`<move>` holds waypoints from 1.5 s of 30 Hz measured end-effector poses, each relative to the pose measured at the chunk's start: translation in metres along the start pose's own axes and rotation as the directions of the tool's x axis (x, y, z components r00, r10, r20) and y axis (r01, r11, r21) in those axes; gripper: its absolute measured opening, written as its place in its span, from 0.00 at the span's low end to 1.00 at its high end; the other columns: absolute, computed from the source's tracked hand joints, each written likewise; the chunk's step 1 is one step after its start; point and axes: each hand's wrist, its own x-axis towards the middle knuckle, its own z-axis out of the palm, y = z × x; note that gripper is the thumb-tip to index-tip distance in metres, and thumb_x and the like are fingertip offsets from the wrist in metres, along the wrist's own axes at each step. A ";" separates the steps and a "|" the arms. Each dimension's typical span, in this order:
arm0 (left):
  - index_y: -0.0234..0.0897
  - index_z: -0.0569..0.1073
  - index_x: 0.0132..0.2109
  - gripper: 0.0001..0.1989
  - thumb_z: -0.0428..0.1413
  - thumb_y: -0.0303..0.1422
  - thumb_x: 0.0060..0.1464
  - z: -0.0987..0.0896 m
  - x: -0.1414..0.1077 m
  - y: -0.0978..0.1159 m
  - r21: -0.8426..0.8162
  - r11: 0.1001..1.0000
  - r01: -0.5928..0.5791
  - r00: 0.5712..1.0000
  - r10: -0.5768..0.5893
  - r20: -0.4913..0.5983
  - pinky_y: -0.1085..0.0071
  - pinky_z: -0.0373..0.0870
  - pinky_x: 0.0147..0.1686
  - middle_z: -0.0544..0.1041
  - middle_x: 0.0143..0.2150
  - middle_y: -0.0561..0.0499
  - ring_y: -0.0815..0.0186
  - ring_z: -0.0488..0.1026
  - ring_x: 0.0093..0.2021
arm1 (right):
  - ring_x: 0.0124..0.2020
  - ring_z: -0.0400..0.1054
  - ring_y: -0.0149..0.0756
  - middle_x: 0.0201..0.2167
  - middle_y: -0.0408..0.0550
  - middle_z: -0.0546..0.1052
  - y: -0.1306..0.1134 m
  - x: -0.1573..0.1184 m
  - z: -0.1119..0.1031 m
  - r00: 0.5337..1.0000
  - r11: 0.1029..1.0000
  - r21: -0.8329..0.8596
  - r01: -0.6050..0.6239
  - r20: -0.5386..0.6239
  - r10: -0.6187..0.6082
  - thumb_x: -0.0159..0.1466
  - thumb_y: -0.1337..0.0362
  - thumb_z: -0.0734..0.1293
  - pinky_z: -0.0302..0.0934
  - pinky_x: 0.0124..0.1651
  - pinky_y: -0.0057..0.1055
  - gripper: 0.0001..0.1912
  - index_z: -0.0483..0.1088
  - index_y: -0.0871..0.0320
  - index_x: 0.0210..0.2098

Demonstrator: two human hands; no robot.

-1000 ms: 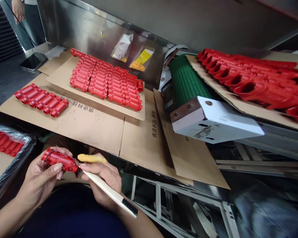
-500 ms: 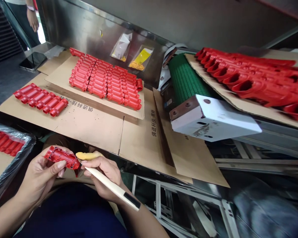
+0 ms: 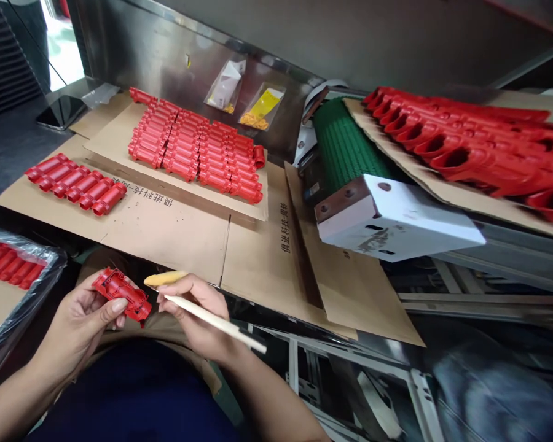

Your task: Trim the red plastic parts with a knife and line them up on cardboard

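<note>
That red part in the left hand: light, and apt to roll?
The red part is probably light: the left hand alone supports it. Its rounded body might roll, though its uneven, ridged surface could make that bumpy.

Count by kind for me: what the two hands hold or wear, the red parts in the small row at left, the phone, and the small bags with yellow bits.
Red part in the left hand: 1
Pale-handled tool in the right hand: 1
Yellow finger cot: 1
Small row of red parts: 6
Phone: 1
Small bags: 2
Total: 12
</note>
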 end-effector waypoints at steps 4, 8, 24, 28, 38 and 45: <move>0.37 0.86 0.45 0.15 0.76 0.37 0.52 -0.004 0.001 0.001 0.024 0.999 -0.021 1.000 0.021 -0.001 0.75 0.77 0.29 0.84 0.39 0.46 0.66 0.76 0.30 | 0.38 0.84 0.37 0.44 0.53 0.87 -0.002 0.001 0.001 0.996 0.986 0.141 -0.090 -0.016 0.093 0.73 0.54 0.74 0.80 0.41 0.35 0.12 0.81 0.56 0.48; 0.40 0.86 0.47 0.14 0.74 0.37 0.55 -0.007 0.004 0.003 0.006 0.999 -0.049 0.998 0.049 0.035 0.75 0.78 0.33 0.85 0.43 0.45 0.65 0.77 0.34 | 0.48 0.83 0.40 0.47 0.54 0.88 -0.006 -0.001 0.002 0.993 0.991 -0.076 0.107 -0.044 -0.111 0.73 0.60 0.74 0.78 0.53 0.38 0.07 0.83 0.55 0.48; 0.39 0.84 0.49 0.18 0.76 0.36 0.52 0.002 0.003 0.007 -0.048 0.998 -0.033 0.999 0.033 -0.009 0.75 0.79 0.30 0.85 0.41 0.46 0.65 0.79 0.32 | 0.49 0.83 0.44 0.49 0.56 0.86 -0.001 -0.004 0.000 0.961 0.938 -0.218 0.271 0.114 -0.251 0.76 0.68 0.69 0.81 0.50 0.42 0.11 0.75 0.57 0.56; 0.40 0.80 0.51 0.24 0.78 0.34 0.49 0.008 0.005 0.011 -0.093 0.995 -0.046 0.998 0.042 -0.043 0.78 0.75 0.22 0.80 0.31 0.54 0.71 0.73 0.22 | 0.51 0.80 0.49 0.55 0.63 0.82 0.001 -0.003 -0.005 0.847 0.726 -0.440 0.528 0.333 -0.414 0.76 0.72 0.65 0.82 0.50 0.49 0.18 0.73 0.59 0.63; 0.44 0.78 0.58 0.29 0.76 0.34 0.50 0.006 -0.002 0.007 0.045 0.997 -0.070 0.997 0.071 -0.023 0.73 0.79 0.26 0.84 0.38 0.50 0.65 0.78 0.27 | 0.40 0.83 0.38 0.45 0.52 0.86 -0.002 0.000 0.004 0.999 0.999 0.003 -0.054 0.006 0.054 0.74 0.62 0.72 0.80 0.43 0.36 0.05 0.78 0.56 0.48; 0.48 0.85 0.53 0.28 0.78 0.31 0.44 0.008 -0.011 -0.001 0.302 0.900 -0.313 0.924 0.363 -0.124 0.66 0.83 0.44 0.86 0.47 0.48 0.56 0.85 0.42 | 0.34 0.78 0.33 0.34 0.47 0.84 0.011 0.008 0.015 0.848 0.558 0.713 -0.424 0.097 0.521 0.61 0.54 0.84 0.78 0.42 0.31 0.18 0.79 0.57 0.41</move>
